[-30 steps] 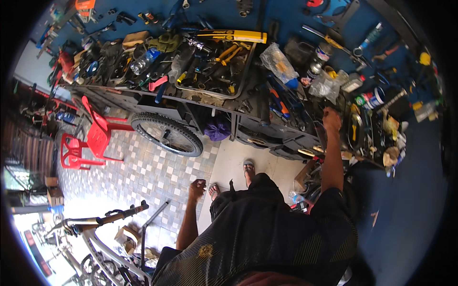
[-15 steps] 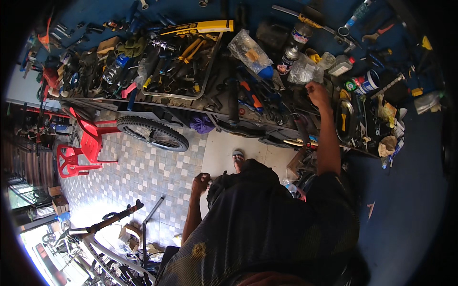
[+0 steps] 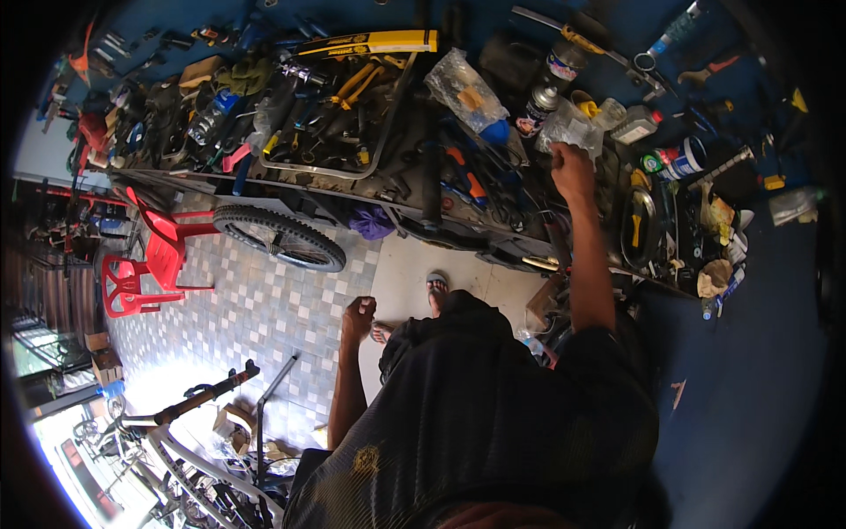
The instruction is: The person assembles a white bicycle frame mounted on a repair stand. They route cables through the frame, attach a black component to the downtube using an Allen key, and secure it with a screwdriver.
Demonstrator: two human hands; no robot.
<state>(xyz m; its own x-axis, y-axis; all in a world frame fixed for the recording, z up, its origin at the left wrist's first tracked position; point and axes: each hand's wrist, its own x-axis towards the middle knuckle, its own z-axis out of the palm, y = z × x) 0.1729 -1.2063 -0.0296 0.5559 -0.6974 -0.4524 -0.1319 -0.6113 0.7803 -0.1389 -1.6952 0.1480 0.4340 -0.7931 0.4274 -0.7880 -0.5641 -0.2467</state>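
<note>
My right hand [image 3: 573,170] is stretched out over a cluttered workbench [image 3: 388,189] and grips a crumpled clear plastic bag [image 3: 568,130] near its far side. A spray can [image 3: 536,108] and a small jar [image 3: 607,113] stand just beside that bag. My left hand [image 3: 357,315] hangs at my side above the tiled floor [image 3: 264,309], fingers curled into a loose fist with nothing visible in it. Below me I see my dark shirt and a foot in a sandal [image 3: 436,286].
The workbench is heaped with pliers, screwdrivers, a yellow level [image 3: 370,41] and another clear bag [image 3: 467,88]. A bicycle tyre [image 3: 278,236] leans under the bench. A red plastic chair [image 3: 145,260] stands at left. A bicycle frame [image 3: 189,414] sits at lower left.
My right hand has reached farther across the bench, from its near edge to the clear plastic bag, and closed on it. My left hand stayed hanging at my side.
</note>
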